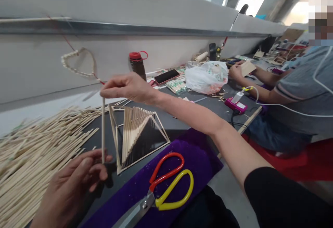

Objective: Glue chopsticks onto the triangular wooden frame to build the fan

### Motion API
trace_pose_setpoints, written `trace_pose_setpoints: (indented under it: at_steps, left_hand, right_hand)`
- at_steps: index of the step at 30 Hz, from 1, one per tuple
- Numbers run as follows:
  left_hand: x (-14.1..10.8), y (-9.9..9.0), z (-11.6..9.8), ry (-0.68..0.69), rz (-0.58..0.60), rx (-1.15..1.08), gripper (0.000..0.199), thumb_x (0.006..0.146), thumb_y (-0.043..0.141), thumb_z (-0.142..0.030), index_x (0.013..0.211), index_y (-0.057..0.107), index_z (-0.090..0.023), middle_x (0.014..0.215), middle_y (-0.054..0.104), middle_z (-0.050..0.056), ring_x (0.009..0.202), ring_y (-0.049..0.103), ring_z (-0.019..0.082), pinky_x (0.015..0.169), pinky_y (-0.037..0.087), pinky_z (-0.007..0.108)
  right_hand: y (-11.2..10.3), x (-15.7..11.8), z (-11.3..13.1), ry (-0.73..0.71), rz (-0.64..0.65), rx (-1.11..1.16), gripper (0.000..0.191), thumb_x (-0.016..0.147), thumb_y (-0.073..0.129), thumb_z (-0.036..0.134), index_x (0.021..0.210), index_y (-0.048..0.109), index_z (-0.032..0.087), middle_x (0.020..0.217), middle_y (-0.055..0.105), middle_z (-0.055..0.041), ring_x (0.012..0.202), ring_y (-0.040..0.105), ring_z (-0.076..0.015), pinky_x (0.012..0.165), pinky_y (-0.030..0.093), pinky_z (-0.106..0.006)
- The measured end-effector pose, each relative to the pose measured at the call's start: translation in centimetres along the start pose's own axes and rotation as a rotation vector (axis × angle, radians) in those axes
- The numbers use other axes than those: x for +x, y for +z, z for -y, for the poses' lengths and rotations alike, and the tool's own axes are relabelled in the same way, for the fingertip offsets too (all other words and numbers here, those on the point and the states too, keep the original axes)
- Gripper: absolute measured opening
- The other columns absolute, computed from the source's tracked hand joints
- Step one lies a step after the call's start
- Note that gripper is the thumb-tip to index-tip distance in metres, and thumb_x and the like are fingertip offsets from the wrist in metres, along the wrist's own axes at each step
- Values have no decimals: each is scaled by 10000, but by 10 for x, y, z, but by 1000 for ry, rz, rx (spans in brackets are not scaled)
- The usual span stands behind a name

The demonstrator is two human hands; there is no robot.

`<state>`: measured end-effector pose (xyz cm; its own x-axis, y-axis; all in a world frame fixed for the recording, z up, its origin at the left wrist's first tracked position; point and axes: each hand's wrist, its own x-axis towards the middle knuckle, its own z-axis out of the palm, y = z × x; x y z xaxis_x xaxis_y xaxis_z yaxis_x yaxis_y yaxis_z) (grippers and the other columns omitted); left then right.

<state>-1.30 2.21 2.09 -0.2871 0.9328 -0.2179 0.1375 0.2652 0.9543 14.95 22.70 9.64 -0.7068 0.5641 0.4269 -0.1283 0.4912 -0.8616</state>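
A pale wooden stick [103, 131] stands upright between my two hands. Its top end is pinched by my right hand [127, 87], whose fingers are closed. My left hand [78, 174] is around the lower end, thumb and fingers bent close to it. Just right of the stick, a framework of glued sticks [132, 131] rests on the dark table, with a slanted fan of sticks inside an angular outline. A large pile of loose sticks [49, 148] lies at the left. Scissors [156, 193] with one red and one yellow handle lie on purple cloth [192, 148] at the front.
A heart-shaped ornament [78, 61] hangs at the back left. Behind my right arm are a red-capped bottle [137, 65], a phone [167, 77], a plastic bag [206, 77] and a pink power strip [236, 105]. At the right, a person's hands [236, 72] hold a light wooden piece.
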Motion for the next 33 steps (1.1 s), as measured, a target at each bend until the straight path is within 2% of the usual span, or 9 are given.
trace_pose_setpoints:
  at_steps: [5,9,13,17,20,23,29,31,33]
  left_hand:
    - [-4,-1,1,-42,-11,-42,178,603,773,-537,713,753,-398,654,730,-38,489,544,178,384,388,284]
    - [-5,1,9,-36,-59,-6,214,543,786,-592,667,744,-422,615,722,-60,520,602,180,453,498,306]
    - [-5,-2,15,-15,-48,19,217,534,791,-596,642,734,-416,597,710,-78,575,640,188,529,540,311]
    - [-2,-11,15,13,-104,26,204,511,832,-526,595,715,-382,615,697,-107,582,612,166,479,521,270]
    - [-3,-13,12,-37,-111,-101,276,501,852,-517,621,724,-304,562,662,-61,510,542,110,410,439,180]
    - [-6,-9,9,-74,-63,-216,340,473,883,-476,670,725,-247,551,634,-51,456,473,54,380,358,121]
    - [3,-4,21,-62,0,-264,467,400,897,-488,711,717,-189,546,614,-34,422,445,51,369,322,138]
    - [6,-4,26,-49,6,-259,471,405,891,-495,719,720,-189,537,606,-34,412,425,46,362,297,136]
    - [9,-3,29,-52,17,-246,442,439,881,-495,725,725,-196,540,605,-35,417,421,45,367,289,135]
  right_hand:
    - [14,16,17,-138,134,-232,57,654,709,358,638,671,319,633,631,136,726,560,-108,695,433,-208]
    - [23,13,29,-232,270,-388,113,695,673,389,598,642,340,617,603,196,704,564,-81,682,433,-191]
    - [37,4,46,-275,268,-576,214,796,600,304,583,616,317,622,592,193,680,564,-57,666,429,-183]
    - [39,2,65,-299,227,-648,231,853,573,267,632,609,321,669,606,204,737,570,-40,738,449,-145]
    - [18,-12,77,-302,112,-610,141,879,564,324,769,638,276,798,647,131,816,568,-57,777,449,-141]
    - [-24,-46,79,-201,-120,-538,209,899,540,349,793,634,196,798,637,43,764,547,-75,743,448,-179]
    - [-115,-127,45,141,-609,-463,217,820,560,352,795,614,143,745,637,-22,551,509,-70,502,381,-194]
    - [-132,-150,29,367,-592,-640,216,808,530,321,800,632,130,725,639,-28,558,526,-78,497,367,-191]
    - [-140,-171,13,639,-446,-875,247,800,518,315,821,675,126,670,639,-25,573,546,-96,512,356,-197]
